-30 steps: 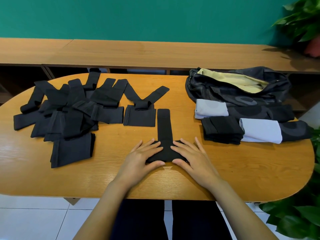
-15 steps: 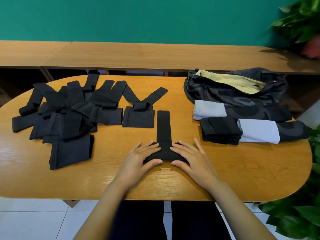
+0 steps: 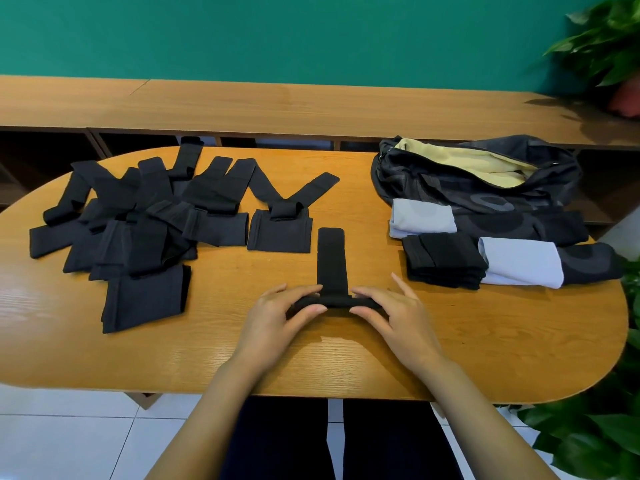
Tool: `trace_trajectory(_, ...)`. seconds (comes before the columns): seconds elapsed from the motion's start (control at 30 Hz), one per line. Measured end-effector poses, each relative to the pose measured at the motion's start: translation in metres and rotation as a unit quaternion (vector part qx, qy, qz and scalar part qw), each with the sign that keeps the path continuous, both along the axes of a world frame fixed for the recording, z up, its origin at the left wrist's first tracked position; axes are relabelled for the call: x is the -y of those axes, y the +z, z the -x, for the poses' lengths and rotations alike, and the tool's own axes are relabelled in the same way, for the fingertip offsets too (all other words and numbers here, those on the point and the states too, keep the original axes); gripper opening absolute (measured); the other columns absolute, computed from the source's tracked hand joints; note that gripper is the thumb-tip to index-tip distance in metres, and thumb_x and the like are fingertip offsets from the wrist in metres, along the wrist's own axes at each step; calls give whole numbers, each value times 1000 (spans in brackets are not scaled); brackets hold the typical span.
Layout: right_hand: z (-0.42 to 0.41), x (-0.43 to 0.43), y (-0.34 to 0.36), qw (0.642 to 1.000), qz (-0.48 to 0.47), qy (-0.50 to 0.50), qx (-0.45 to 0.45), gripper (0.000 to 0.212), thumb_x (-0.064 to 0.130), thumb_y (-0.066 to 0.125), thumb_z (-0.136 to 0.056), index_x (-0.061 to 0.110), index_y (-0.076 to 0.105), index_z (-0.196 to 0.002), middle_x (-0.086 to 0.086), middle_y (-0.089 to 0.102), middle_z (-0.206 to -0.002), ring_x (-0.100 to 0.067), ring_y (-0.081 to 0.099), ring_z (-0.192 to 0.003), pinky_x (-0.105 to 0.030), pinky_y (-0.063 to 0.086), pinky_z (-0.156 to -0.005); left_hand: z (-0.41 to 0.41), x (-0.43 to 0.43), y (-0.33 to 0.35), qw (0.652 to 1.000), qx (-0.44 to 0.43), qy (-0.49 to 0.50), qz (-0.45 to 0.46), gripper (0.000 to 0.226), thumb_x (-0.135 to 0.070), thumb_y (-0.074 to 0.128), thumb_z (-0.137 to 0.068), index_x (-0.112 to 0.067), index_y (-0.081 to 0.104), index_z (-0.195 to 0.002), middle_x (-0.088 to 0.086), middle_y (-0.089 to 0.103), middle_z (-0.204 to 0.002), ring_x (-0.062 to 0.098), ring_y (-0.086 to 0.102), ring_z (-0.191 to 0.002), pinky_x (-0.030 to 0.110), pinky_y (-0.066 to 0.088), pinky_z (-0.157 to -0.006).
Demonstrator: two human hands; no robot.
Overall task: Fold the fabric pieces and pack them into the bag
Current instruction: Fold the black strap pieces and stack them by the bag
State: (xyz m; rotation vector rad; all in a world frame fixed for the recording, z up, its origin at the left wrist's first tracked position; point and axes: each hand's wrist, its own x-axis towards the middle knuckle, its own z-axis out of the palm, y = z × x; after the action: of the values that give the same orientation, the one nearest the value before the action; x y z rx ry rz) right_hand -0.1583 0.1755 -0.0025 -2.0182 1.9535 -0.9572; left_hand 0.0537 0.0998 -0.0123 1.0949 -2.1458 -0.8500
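Now left hand (image 3: 277, 318), right hand (image 3: 393, 315): fingers (image 3: 298, 291) curled round black fabric piece (image 3: 330, 258); bag (image 3: 485, 202) print unreadable.

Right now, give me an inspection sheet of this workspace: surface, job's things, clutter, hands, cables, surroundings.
Surface: oval wooden table, bare wood along the near edge.
Job's things: black strap piece at centre; unfolded black pile at left; folded black stack at right; bag open behind it.
Clutter: one grey cloth before the bag, another beside the stack.
Hands: left hand and right hand both grip the strap piece's near end.
Cables: nothing seen.
Surroundings: wooden bench, green wall, potted plant at right.
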Motion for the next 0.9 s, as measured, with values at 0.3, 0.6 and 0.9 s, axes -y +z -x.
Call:
trace_trajectory(0.3,-3,16,7,997,-7,-56,48,63,64,41,-82,25,63,-127,11,64,-99,-11,59,-95,-33,54,-81,11,6,7,993,-83,85,-1,57,-56,59,-79,-25,63,-127,-7,59,-66,11,60,-66,23,51,-69)
trace_trajectory(0.6,-3,36,-11,996,-20,-88,-6,37,39,63,-91,20,63,-123,5,59,-109,-11,52,-103,-35,46,-90,17,21,-9,991,24,121,49,57,-36,71,-84,-22,53,-137,-11,60,-90,9,53,-93,40,49,-88)
trace_trajectory(0.9,3,22,-8,978,-131,60,-148,75,71,0,-90,35,24,-152,17,12,-160,-3,0,-149,-39,-10,-121,13,17,-5,993,80,-82,22,77,-66,49,-82,-29,35,-148,-19,23,-156,-10,5,-144,30,1,-121)
